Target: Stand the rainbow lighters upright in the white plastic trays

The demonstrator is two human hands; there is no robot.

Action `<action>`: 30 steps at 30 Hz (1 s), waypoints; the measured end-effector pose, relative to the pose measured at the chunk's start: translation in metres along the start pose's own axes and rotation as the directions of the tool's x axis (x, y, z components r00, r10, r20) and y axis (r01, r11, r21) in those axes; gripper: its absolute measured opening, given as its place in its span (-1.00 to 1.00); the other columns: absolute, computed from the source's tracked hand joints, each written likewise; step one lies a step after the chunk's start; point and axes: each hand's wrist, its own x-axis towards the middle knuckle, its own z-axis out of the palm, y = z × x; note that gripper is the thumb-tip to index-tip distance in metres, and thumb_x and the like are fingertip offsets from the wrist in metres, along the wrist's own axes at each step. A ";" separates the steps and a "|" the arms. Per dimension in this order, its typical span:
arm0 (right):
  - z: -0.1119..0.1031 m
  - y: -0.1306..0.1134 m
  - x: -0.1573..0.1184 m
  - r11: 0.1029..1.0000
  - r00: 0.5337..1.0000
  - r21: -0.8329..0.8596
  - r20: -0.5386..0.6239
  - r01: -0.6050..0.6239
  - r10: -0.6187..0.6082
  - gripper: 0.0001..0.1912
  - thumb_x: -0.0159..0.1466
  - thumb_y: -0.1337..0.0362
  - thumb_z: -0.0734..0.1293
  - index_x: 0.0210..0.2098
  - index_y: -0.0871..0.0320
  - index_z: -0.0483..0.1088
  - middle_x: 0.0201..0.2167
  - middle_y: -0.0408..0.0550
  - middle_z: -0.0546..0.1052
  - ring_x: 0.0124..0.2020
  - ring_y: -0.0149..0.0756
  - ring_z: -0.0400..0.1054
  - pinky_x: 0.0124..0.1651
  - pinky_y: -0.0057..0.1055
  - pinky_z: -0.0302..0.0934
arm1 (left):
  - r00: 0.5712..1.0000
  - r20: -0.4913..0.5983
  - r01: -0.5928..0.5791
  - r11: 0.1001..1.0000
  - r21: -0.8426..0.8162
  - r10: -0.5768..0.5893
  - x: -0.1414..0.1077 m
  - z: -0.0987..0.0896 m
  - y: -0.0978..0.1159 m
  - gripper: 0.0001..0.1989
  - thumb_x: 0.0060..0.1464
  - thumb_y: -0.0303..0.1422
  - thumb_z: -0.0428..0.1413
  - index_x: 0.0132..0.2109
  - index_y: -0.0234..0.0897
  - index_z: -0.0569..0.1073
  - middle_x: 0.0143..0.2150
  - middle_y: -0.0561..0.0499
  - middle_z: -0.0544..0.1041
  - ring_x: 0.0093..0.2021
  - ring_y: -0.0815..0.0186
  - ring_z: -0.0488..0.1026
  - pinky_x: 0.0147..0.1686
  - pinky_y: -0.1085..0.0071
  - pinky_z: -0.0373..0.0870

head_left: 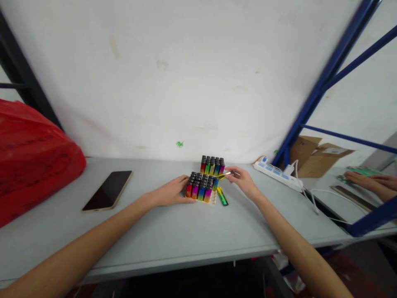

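Two upright blocks of colourful lighters with black tops stand on the table: a front block [200, 186] in a pale slotted tray [213, 198], and a rear block [212, 164] close behind it. My left hand [173, 191] grips the left side of the front block, thumb at its near corner and fingers at its far side. Between the fingertips of my right hand [243, 181] is a yellow lighter [223, 174], tilted, its metal end towards the fingers. A loose green-yellow lighter [222, 196] lies just right of the tray, touching neither hand.
A phone [108, 190] lies flat on the grey table [173, 236] at left, near a red plastic bag [37, 157]. To the right are a white power strip [277, 174] with cables, a blue metal frame [322, 82], an open cardboard box [316, 159] and another person's hands [367, 182].
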 end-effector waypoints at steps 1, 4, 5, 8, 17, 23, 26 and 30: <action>0.003 -0.004 -0.001 0.997 1.000 0.072 -0.002 -0.026 0.026 -0.42 0.16 -0.10 0.61 0.02 0.13 0.62 -0.23 -0.04 0.67 -0.25 -0.22 0.47 -0.18 -0.29 0.36 | 1.000 -0.003 -0.004 1.000 -0.002 0.004 0.000 0.000 0.000 -0.16 0.22 0.25 0.27 0.40 -0.21 0.43 0.41 -0.25 0.45 0.41 -0.15 0.41 0.46 0.05 0.32; 0.012 -0.016 -0.004 0.978 0.997 0.197 0.001 -0.072 0.073 -0.43 0.14 -0.15 0.62 -0.04 0.11 0.64 -0.20 -0.03 0.68 -0.20 -0.22 0.48 -0.15 -0.31 0.35 | 1.000 -0.014 -0.018 1.000 -0.006 0.018 0.000 0.000 -0.002 -0.20 0.22 0.25 0.27 0.37 -0.18 0.46 0.39 -0.23 0.47 0.39 -0.13 0.42 0.45 0.04 0.33; 0.014 -0.019 -0.005 0.972 0.997 0.222 0.010 -0.077 0.076 -0.44 0.15 -0.18 0.62 -0.08 0.10 0.64 -0.16 -0.01 0.69 -0.16 -0.20 0.50 -0.13 -0.31 0.36 | 1.000 -0.013 -0.022 1.000 -0.007 0.022 -0.001 0.000 -0.002 -0.20 0.23 0.25 0.26 0.37 -0.18 0.47 0.39 -0.23 0.48 0.39 -0.13 0.43 0.45 0.04 0.33; 0.016 -0.024 -0.007 0.959 0.997 0.270 0.034 -0.082 0.075 -0.42 0.18 -0.30 0.57 -0.17 0.08 0.57 -0.12 0.00 0.67 -0.10 -0.17 0.51 -0.07 -0.27 0.43 | 1.000 -0.008 -0.019 1.000 -0.003 0.019 -0.001 -0.001 -0.001 -0.18 0.23 0.26 0.26 0.38 -0.22 0.46 0.41 -0.25 0.46 0.41 -0.14 0.41 0.48 0.03 0.30; 0.023 -0.021 -0.009 0.976 0.978 0.111 0.106 -0.189 0.178 -0.39 0.27 -0.40 0.41 -0.18 0.01 0.33 -0.57 -0.40 0.12 -0.63 -0.47 -0.11 -0.59 -0.50 -0.18 | 0.999 -0.018 -0.027 1.000 0.001 0.027 0.000 0.001 -0.003 -0.18 0.22 0.26 0.26 0.38 -0.20 0.46 0.41 -0.24 0.47 0.40 -0.14 0.42 0.46 0.03 0.32; 0.029 -0.014 -0.008 0.985 0.994 -0.171 -0.110 -0.036 0.018 -0.30 0.29 -0.39 0.33 -0.59 0.02 0.11 -0.64 -0.23 0.13 -0.56 -0.39 -0.02 -0.50 -0.36 -0.12 | 1.000 -0.017 -0.021 1.000 0.001 0.021 0.000 0.002 -0.003 -0.18 0.23 0.24 0.27 0.39 -0.21 0.44 0.41 -0.25 0.46 0.42 -0.14 0.41 0.47 0.03 0.32; 0.030 -0.013 -0.008 0.965 0.992 -0.262 -0.121 -0.001 -0.032 -0.36 0.30 -0.26 0.31 -0.63 0.02 0.04 -0.64 -0.22 0.07 -0.55 -0.40 -0.08 -0.46 -0.34 -0.17 | 1.000 -0.006 -0.002 1.000 0.004 0.002 0.000 0.000 -0.001 -0.16 0.22 0.23 0.28 0.40 -0.24 0.43 0.43 -0.28 0.44 0.44 -0.16 0.39 0.49 0.02 0.29; 0.031 -0.015 -0.010 0.949 0.994 -0.311 -0.082 0.045 -0.074 -0.47 0.27 -0.13 0.26 -0.63 0.02 0.05 -0.64 -0.21 0.08 -0.55 -0.39 -0.05 -0.43 -0.35 -0.16 | 1.000 0.001 -0.006 1.000 -0.006 0.006 0.000 -0.002 0.003 -0.21 0.23 0.21 0.28 0.37 -0.23 0.46 0.42 -0.27 0.45 0.44 -0.14 0.39 0.51 0.01 0.27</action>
